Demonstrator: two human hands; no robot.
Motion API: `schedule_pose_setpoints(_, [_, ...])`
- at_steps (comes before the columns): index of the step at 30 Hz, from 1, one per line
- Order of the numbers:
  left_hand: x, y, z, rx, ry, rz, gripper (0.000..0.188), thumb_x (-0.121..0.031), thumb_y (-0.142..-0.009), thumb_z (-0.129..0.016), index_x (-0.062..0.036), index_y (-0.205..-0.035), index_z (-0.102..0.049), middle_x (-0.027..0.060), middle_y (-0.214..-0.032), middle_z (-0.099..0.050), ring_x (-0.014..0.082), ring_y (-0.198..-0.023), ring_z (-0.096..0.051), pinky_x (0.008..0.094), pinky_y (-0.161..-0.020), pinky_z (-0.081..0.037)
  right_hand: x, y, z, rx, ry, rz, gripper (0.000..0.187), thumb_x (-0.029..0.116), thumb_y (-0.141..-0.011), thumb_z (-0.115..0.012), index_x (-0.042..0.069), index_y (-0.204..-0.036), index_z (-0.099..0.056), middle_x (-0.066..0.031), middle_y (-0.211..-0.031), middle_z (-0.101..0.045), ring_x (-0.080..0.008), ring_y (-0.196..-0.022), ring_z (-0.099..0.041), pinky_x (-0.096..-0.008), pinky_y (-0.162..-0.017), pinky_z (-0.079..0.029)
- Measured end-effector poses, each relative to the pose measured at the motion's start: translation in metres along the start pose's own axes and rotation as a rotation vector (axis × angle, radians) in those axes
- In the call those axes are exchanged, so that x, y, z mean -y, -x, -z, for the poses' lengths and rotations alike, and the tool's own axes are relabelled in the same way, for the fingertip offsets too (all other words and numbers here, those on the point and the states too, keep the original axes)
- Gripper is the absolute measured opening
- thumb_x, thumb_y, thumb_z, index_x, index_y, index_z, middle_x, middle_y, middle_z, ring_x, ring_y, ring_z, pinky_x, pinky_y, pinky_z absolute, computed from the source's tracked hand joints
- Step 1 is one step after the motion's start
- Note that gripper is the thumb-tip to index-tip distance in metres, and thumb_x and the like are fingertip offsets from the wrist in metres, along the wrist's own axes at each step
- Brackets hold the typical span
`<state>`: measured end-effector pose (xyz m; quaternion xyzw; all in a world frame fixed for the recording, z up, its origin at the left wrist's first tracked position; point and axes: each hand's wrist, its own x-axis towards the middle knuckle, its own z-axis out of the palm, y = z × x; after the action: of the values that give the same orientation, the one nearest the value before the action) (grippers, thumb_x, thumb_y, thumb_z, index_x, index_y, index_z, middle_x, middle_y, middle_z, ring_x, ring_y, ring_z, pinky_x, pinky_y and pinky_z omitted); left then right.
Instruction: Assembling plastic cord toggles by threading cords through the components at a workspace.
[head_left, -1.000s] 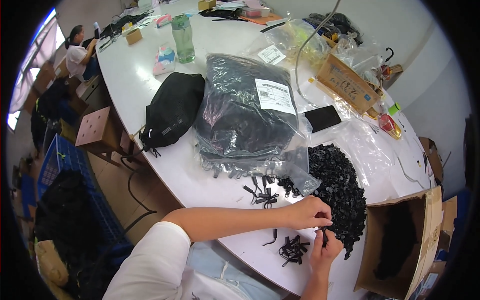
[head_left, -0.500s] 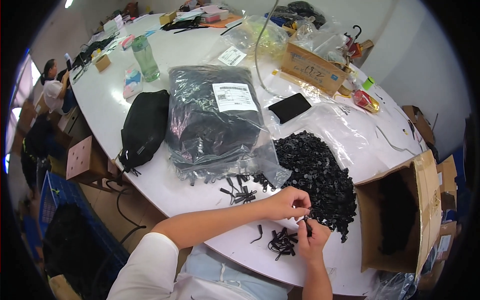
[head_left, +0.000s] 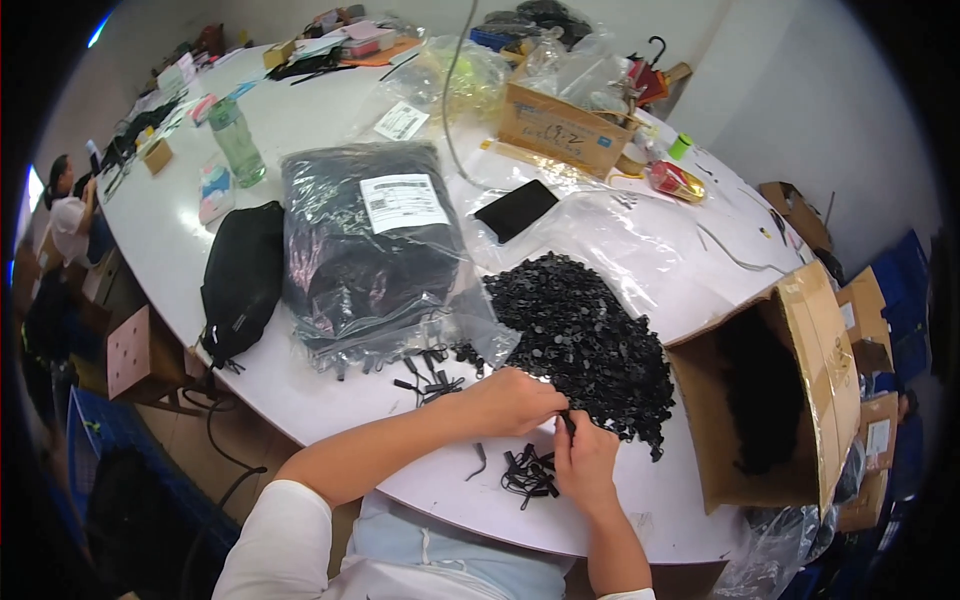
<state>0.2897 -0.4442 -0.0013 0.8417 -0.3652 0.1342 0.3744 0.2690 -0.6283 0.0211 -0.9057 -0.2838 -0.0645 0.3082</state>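
Observation:
My left hand [head_left: 518, 403] and my right hand [head_left: 588, 455] meet over the near part of the white table, fingers pinched together. Between them is a small black cord pull [head_left: 568, 424], its dark end showing above my right thumb; my left fingertips close at its tip, partly hidden. Just beyond lies a big heap of small black pieces [head_left: 580, 330]. A bunch of black cord pulls [head_left: 528, 474] lies left of my right wrist, and one single cord pull [head_left: 479, 460] is apart from it. More loose cord pulls [head_left: 428, 380] lie beyond my left forearm.
A large clear bag of black goods [head_left: 370, 260] sits left of the heap, beside a black pouch [head_left: 242, 280]. An open cardboard box [head_left: 700, 430] lies on its side at the right. Farther back are a black phone [head_left: 516, 210], a green bottle [head_left: 238, 145] and another carton [head_left: 560, 130].
The whole view has shifted, so the table's things appear farther left. My hands have drawn closer together around the cord pull, and my left fingers are now folded over more.

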Motion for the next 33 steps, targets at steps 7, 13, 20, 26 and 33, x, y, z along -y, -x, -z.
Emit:
schedule_pose_setpoints(7, [-0.007,-0.001,-0.002,-0.073,-0.026,0.054,0.01,-0.01,-0.078,-0.063,-0.0049,-0.088,-0.065,0.0075,-0.072,-0.063,0.0248,-0.063,-0.064,0.0352,-0.055,-0.051,-0.007,0.0,0.004,0.084,0.069,-0.024,0.014,0.016,-0.088,-0.057,0.003,-0.086,-0.056,-0.014,-0.061,-0.06,-0.0334,-0.053,-0.059,-0.0441,-0.05,-0.043])
schedule_pose_setpoints(13, [-0.014,-0.006,0.002,-0.048,0.089,0.087,0.014,-0.007,-0.077,-0.063,-0.002,-0.09,-0.065,0.0096,-0.08,-0.065,0.026,-0.069,-0.065,0.0348,-0.062,-0.053,-0.015,-0.001,0.0,0.079,0.066,-0.009,0.014,0.018,-0.086,-0.057,0.004,-0.084,-0.056,-0.0138,-0.061,-0.061,-0.0344,-0.052,-0.059,-0.045,-0.049,-0.045])
schedule_pose_setpoints(20, [-0.011,-0.006,-0.002,-0.137,-0.091,0.043,0.011,-0.006,-0.078,-0.062,-0.0019,-0.088,-0.062,0.0089,-0.074,-0.058,0.0246,-0.063,-0.06,0.0338,-0.056,-0.049,-0.012,-0.004,-0.001,0.056,0.051,-0.022,0.015,0.019,-0.084,-0.059,0.005,-0.078,-0.056,-0.0132,-0.061,-0.061,-0.0338,-0.051,-0.059,-0.0448,-0.048,-0.045])
schedule_pose_setpoints(26, [-0.018,-0.01,-0.004,-0.065,0.838,0.231,0.01,-0.008,-0.081,-0.068,-0.004,-0.089,-0.063,0.0052,-0.074,-0.053,0.0149,-0.065,-0.05,0.0252,-0.059,-0.04,-0.008,-0.003,0.002,-0.025,-0.12,0.038,0.013,0.014,-0.08,-0.062,0.005,-0.072,-0.058,-0.0124,-0.06,-0.06,-0.0306,-0.048,-0.057,-0.04,-0.046,-0.043])
schedule_pose_setpoints(33, [-0.014,-0.004,-0.011,-0.363,0.408,0.096,0.012,-0.003,-0.075,-0.072,-0.0024,-0.079,-0.061,0.0066,-0.072,-0.05,0.019,-0.064,-0.05,0.0298,-0.054,-0.04,-0.011,0.001,0.001,0.116,-0.696,-0.245,0.02,0.012,-0.088,-0.057,0.001,-0.072,-0.06,-0.0032,-0.058,-0.056,-0.0093,-0.048,-0.048,-0.0262,-0.045,-0.035])
